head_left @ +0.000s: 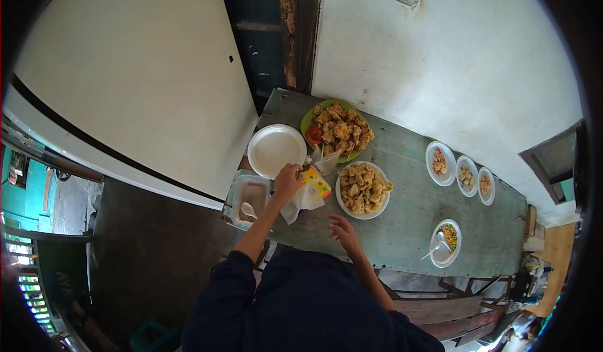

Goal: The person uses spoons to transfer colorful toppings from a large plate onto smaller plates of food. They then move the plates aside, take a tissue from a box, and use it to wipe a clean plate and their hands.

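Note:
My left hand [289, 180] is over the table with its fingers curled together, between an empty white plate [276, 151] and a yellow and white packet [315, 183]. Whatever its fingertips hold is too small to tell. White paper or tissue [301, 206] spreads out below the packet. Held low near the table's front edge, my right hand [342, 231] has its fingers apart and nothing in it. Just beyond it stands a white plate piled with pale fried food [364, 190]. A clear plastic bag [326, 162] lies against a green plate [306, 121] of browned fried pieces and red sauce.
A clear container [237, 196] with a white spoon [249, 210] sits at the table's left end. Several white plates with small portions [466, 176] line the wall side. Nearer me, another plate [445, 258] holds colourful food and spoons. A large white panel [144, 69] borders the left.

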{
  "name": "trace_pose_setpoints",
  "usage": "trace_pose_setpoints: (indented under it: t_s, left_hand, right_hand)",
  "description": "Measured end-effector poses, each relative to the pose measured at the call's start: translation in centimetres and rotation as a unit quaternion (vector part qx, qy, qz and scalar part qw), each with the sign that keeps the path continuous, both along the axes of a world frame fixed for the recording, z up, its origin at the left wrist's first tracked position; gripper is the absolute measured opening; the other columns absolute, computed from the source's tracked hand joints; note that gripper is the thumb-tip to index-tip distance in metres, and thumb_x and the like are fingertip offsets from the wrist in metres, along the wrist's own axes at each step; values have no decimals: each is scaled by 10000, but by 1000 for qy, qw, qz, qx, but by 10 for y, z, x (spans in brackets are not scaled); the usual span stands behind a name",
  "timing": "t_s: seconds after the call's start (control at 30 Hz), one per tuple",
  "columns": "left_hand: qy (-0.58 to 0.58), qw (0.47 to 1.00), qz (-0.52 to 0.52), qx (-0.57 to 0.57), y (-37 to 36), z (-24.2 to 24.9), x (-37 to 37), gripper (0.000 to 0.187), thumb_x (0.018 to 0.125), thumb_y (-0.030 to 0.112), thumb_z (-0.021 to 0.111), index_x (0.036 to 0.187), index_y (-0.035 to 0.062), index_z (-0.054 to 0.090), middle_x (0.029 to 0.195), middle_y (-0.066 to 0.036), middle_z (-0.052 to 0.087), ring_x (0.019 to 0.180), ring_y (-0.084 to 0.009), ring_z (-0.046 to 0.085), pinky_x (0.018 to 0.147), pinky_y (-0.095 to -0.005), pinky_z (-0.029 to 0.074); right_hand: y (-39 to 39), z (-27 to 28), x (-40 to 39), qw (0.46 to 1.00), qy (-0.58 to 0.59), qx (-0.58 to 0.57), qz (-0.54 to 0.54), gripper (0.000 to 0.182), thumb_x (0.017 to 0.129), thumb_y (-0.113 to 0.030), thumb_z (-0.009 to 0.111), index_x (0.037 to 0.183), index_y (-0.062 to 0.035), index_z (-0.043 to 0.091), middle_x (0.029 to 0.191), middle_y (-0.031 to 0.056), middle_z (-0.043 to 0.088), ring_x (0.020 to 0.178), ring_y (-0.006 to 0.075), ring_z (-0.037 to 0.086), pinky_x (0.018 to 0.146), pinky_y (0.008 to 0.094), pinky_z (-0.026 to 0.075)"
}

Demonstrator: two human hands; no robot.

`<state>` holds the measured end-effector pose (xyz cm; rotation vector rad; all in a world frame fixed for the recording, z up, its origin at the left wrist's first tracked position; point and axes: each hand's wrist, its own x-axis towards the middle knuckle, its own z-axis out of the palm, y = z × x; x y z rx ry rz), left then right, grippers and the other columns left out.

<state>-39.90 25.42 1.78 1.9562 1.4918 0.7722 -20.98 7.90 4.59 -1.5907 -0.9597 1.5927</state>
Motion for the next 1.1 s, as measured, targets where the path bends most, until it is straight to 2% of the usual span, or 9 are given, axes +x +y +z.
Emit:
trace_pose_setpoints:
  t_s: [0.2, 0.33, 0.53, 0.7, 0.73, 0.77, 0.9, 0.97, 1.1]
  left_hand:
    - [162, 987, -2, 23, 54, -38, 36, 192, 751, 127, 592, 935, 97, 635, 902, -102, 562, 879, -275, 562, 719, -394, 485]
    - [183, 983, 9, -30, 57, -37, 44, 165, 758, 117, 585, 905, 106, 659, 915, -96, 562, 911, -268, 553, 735, -396, 480]
    - [-14, 996, 80, 38, 40, -39, 16, 131, 767, 110, 602, 878, 63, 654, 842, -106, 589, 729, -260, 589, 656, -370, 473]
    - [-104, 986, 114, -67, 37, -52, -4, 138, 808, 105, 563, 902, 24, 624, 833, -100, 614, 660, -170, 600, 599, -295, 469]
    - [-160, 969, 126, -138, 34, -56, -6, 148, 822, 107, 546, 922, 23, 616, 846, -89, 619, 675, -146, 602, 596, -281, 467]
    - [-303, 904, 157, -256, 28, -38, -3, 175, 829, 114, 529, 969, 23, 583, 862, -71, 625, 713, -134, 607, 604, -267, 469]
    - [-308, 889, 153, -301, 31, -33, -2, 196, 835, 154, 511, 982, 36, 562, 863, -63, 626, 724, -149, 611, 614, -261, 475]
    - [-423, 810, 151, -377, 35, -27, -2, 208, 845, 198, 486, 974, 49, 551, 853, -70, 630, 735, -160, 617, 619, -252, 481]
    - [-522, 746, 136, -391, 33, -18, -8, 225, 855, 221, 457, 970, 49, 545, 862, -91, 630, 724, -177, 624, 624, -270, 506]
  right_hand:
    - [8, 4, 35, 999, -6, 3, -33, 398, 828, -229, 530, 1205, -106, 490, 908, 7, 587, 685, 80, 552, 610, 220, 388]
    - [11, -4, 67, 998, -3, 2, -60, 400, 823, -222, 528, 1204, -106, 492, 907, 10, 595, 678, 83, 556, 600, 224, 390]
    - [21, -19, 102, 994, 13, -24, -101, 378, 814, -183, 563, 1169, -60, 521, 834, 35, 559, 657, 102, 546, 585, 226, 413]
    - [50, -27, 104, 998, -5, -10, -59, 374, 817, -197, 547, 1174, -88, 517, 855, 24, 565, 670, 94, 542, 591, 222, 404]
    - [53, -28, 101, 999, -24, 0, -45, 374, 821, -220, 535, 1178, -113, 513, 858, 11, 574, 673, 84, 542, 589, 225, 389]
    - [57, -22, 95, 999, -23, -4, -43, 374, 821, -220, 535, 1178, -113, 513, 858, 11, 574, 673, 84, 542, 589, 225, 389]
    - [71, -1, 69, 998, 16, 42, -47, 359, 819, -143, 547, 1168, -67, 517, 862, 43, 531, 700, 116, 531, 620, 232, 429]
    - [69, 5, 58, 999, 8, 47, -19, 396, 823, -233, 554, 1189, -93, 498, 890, 10, 558, 683, 76, 529, 598, 211, 377]
    - [61, 6, 25, 997, 31, 50, -53, 411, 825, -239, 554, 1203, -91, 485, 887, 10, 565, 684, 75, 528, 602, 210, 373]
